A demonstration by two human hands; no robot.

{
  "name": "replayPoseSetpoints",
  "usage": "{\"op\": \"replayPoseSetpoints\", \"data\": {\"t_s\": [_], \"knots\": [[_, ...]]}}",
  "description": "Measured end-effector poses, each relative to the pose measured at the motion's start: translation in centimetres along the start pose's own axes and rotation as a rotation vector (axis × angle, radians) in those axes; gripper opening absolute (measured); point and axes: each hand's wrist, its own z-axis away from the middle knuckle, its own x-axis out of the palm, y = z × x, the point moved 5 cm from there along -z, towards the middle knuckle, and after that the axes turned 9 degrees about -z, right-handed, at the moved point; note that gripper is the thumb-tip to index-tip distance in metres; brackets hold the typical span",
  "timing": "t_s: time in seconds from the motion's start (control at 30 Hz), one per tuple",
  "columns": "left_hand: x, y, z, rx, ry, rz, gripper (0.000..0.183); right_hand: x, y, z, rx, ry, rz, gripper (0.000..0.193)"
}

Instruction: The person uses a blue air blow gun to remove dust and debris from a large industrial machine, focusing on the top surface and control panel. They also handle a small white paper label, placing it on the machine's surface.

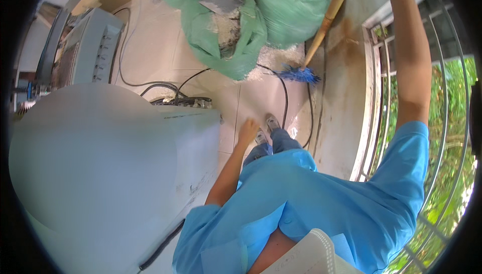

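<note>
One left hand (pixel 247 132), fingers (pixel 250 123) curled in, near the shoes (pixel 272 122)

A bright blue short-sleeved shirt (pixel 321 188) with an open collar (pixel 263 221) and matching button (pixel 287 220) fills the lower centre; darker blue trousers (pixel 284 142) and greyish shoes (pixel 272 122) show mid-frame; a pale, dotted-edged mask (pixel 311 259) sits at the bottom.

no wording is legible in your view. faint marks stand on the white piece with a dotted edge (pixel 314 251) below your collar, too faint to read. a short dark row of marks lies near the far edge of the large pale cabinet (pixel 201 136) on your left, too small to make out.
</note>
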Motion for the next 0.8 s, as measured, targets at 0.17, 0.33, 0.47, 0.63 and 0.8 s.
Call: {"op": "replayPoseSetpoints", "data": {"t_s": [0.17, 0.33, 0.47, 0.63, 0.8], "knots": [[5.2, -18.6, 18.1, -0.474, -0.368, -0.312, 0.049, -14.5, 23.5, -4.8, 0.086, -0.425, 0.812, 0.033], [4.4, -19.9, 32.2, -1.051, 0.003, 0.040, 0.045, -25.2, 43.7, 3.9, 0.525, -0.298, 1.139, 0.063], [8.8, -15.5, 35.0, -1.165, 0.241, 0.432, 0.054, -15.5, 50.3, 26.7, 0.220, -0.755, 1.540, 0.047], [13.2, -10.2, 31.6, -0.989, 0.542, 0.744, 0.049, 9.1, 33.7, 74.5, 0.683, -1.900, 0.755, 0.033], [16.1, -10.3, 39.5, -0.778, 0.833, 1.213, 0.041, 28.1, -4.5, 95.9, 0.449, -2.253, -0.290, 0.023]]}}
